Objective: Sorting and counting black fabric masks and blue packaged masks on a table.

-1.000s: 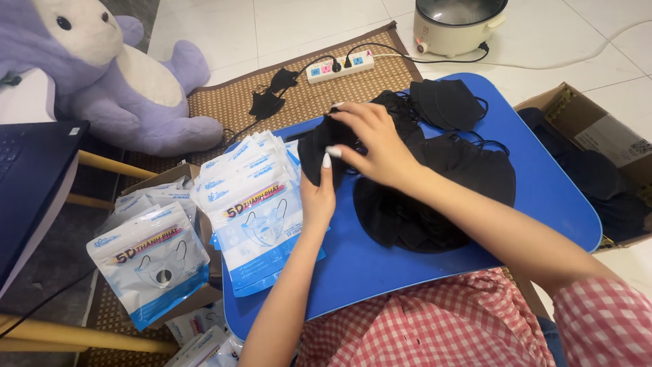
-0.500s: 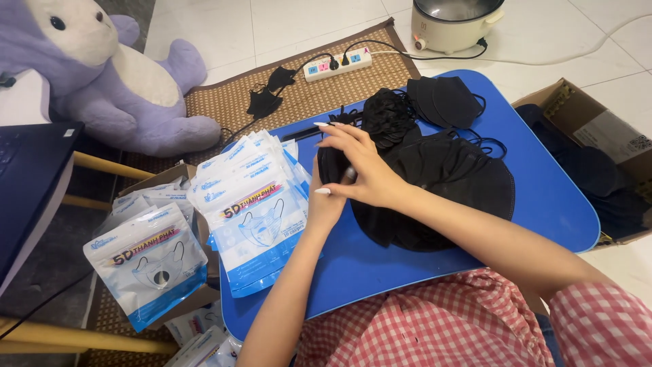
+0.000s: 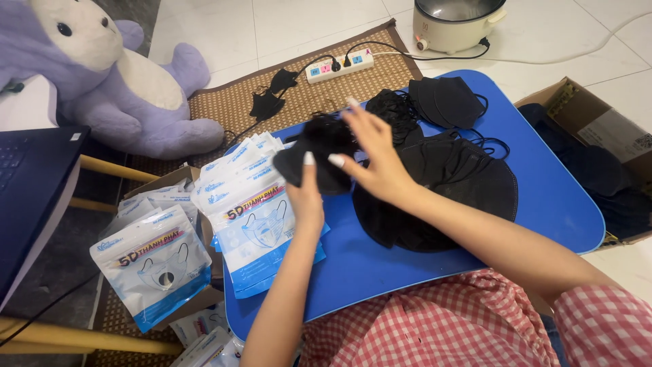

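Observation:
My left hand (image 3: 307, 198) is shut on a black face mask (image 3: 297, 162), lifted just above the blue table (image 3: 550, 197). My right hand (image 3: 372, 162) hovers over the same mask with fingers spread and blurred, its thumb resting on the fabric. A heap of black masks (image 3: 462, 183) lies to the right of both hands, and more folded ones (image 3: 445, 98) sit at the table's far edge. A fanned stack of white-and-blue mask packets (image 3: 252, 204) lies on the table's left side, under my left wrist.
More packets (image 3: 153, 261) fill a cardboard box left of the table. A purple plush rabbit (image 3: 115, 81), a dark laptop (image 3: 30, 197), a power strip (image 3: 339, 66) and a cooker pot (image 3: 458, 24) stand around. A box of dark masks (image 3: 598, 143) is at right.
Both hands have drawn a black mask out of the heap toward the left. My right hand's fingers, curled on it before, have spread out above it.

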